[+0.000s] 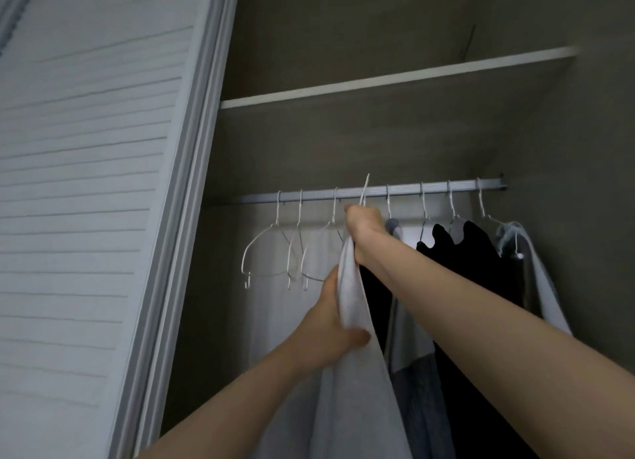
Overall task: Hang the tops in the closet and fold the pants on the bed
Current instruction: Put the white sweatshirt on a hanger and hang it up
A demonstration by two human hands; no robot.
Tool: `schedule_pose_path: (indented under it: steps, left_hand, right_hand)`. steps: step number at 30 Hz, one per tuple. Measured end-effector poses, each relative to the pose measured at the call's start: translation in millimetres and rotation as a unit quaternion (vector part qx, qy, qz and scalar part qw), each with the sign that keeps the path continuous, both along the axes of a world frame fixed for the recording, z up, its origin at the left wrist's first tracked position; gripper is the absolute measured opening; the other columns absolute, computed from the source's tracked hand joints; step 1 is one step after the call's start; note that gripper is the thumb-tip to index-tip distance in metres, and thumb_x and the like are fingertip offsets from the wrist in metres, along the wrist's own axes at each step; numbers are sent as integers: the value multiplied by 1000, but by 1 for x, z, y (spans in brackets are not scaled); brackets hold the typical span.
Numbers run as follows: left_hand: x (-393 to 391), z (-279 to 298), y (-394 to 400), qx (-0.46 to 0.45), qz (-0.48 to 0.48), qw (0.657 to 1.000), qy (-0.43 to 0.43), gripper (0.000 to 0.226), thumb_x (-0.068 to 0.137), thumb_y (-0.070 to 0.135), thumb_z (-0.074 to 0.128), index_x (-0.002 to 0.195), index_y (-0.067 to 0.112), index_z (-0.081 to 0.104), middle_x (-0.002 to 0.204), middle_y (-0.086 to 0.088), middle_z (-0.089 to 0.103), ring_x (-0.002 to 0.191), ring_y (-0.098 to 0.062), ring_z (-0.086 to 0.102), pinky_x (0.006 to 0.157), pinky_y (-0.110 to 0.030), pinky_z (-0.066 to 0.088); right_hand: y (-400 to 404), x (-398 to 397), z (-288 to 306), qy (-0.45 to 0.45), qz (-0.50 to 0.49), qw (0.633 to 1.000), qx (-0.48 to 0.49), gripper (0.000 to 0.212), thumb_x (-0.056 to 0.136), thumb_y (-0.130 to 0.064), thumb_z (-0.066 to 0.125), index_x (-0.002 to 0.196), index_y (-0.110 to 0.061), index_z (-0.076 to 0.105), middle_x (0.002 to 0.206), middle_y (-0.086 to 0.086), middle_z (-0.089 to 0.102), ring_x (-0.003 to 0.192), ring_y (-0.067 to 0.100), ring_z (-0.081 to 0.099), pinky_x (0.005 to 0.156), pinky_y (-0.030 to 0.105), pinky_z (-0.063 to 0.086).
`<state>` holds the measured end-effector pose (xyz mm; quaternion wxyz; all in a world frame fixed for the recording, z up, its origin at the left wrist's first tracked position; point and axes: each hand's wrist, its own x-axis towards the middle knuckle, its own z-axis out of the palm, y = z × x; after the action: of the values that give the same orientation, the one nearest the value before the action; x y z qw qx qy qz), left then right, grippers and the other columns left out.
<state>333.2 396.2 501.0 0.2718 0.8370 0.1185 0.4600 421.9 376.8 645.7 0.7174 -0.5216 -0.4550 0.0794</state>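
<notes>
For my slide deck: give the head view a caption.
Right hand lifts a white top on its hanger toward the closet rod; left hand grips the fabric.

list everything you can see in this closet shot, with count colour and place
closet rod: one, silver, under the shelf
shelf: one, white edge, above the rod
louvred door: one, white, at left
empty hangers: three, white wire, left part of the rod
white top: one, on a hanger whose hook is raised at the rod
hung clothes: a pale grey garment, a black garment, a light garment, right of the white top
left hand: grips the white top lower down
right hand: grips the hanger and the top's upper end
</notes>
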Motion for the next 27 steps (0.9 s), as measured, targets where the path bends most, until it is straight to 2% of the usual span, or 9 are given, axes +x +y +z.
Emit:
schedule_pose_path:
  steps: [3, 6, 8, 11, 14, 18, 21, 23, 27]
  left_hand:
    - [7, 9, 24, 10, 61, 998, -24, 83, 82, 2, 57, 149, 34, 20, 133, 2, 51, 112, -14, 56, 92, -37, 53]
    - [9, 15, 44, 20, 68, 996, -44, 67, 76, 7, 50, 135, 35, 35, 124, 2, 55, 100, -6, 58, 86, -28, 51]
    - [10, 16, 57, 17, 65, 996, -55, 61, 79, 0, 48, 127, 37, 39, 120, 2, 59, 91, 0, 58, 78, -24, 52]
    - [13, 10, 75, 1, 66, 996, -55, 63, 84, -11, 44, 127, 35, 44, 118, -2, 63, 97, -11, 64, 80, -30, 54]
    - [13, 0, 85, -5, 65, 997, -38, 61, 85, -12, 42, 129, 30, 48, 119, -5, 64, 106, -17, 63, 87, -35, 53]
    - [12, -8, 92, -16, 52, 998, -25, 62, 87, -11, 40, 132, 31, 48, 111, 13, 64, 96, 3, 63, 74, -13, 49]
    - [8, -9, 95, -17, 56, 998, -32, 63, 86, -13, 40, 132, 30, 49, 110, 14, 64, 94, 8, 62, 74, -10, 49]
    - [6, -9, 93, -18, 64, 997, -32, 60, 87, -12, 40, 133, 26, 50, 111, 5, 66, 92, 0, 64, 74, -15, 52]
    - [4, -11, 88, -29, 66, 997, -28, 51, 90, -6, 39, 116, 34, 58, 103, -9, 69, 82, -14, 62, 67, -22, 51]
  right_hand:
    - [25, 0, 10, -5, 6, 1000, 22, 40, 91, -14, 50, 129, 1, 50, 119, 18, 61, 90, 30, 59, 71, 29, 42]
    - [46, 4, 20, -24, -3, 999, 36, 38, 93, -14, 47, 126, 4, 52, 124, 21, 59, 108, 35, 59, 77, 29, 42]
    - [56, 7, 21, -44, 14, 998, 33, 39, 94, -12, 42, 128, 5, 50, 129, 23, 54, 116, 36, 55, 79, 29, 40]
    - [69, 14, 15, -73, 19, 997, 14, 39, 94, -12, 41, 128, 5, 51, 130, 23, 54, 98, 26, 54, 76, 28, 39]
    - [79, 23, 6, -96, 19, 995, -16, 39, 96, -10, 40, 129, 6, 50, 106, 18, 54, 83, 22, 45, 71, 28, 39]
    - [86, 24, 0, -113, 19, 992, -44, 35, 95, -9, 42, 127, 4, 50, 75, 4, 43, 60, 14, 39, 53, 24, 33]
    - [89, 20, 0, -116, 18, 992, -44, 26, 95, -12, 46, 119, -4, 52, 76, 5, 46, 70, 19, 49, 58, 24, 35]
    - [91, 19, 0, -115, 17, 993, -36, 21, 96, -13, 46, 114, -4, 52, 84, 8, 50, 79, 21, 54, 65, 26, 35]
    - [95, 22, 1, -98, -8, 995, -10, 26, 94, -8, 40, 118, -2, 47, 91, 6, 52, 61, 14, 39, 59, 22, 31]
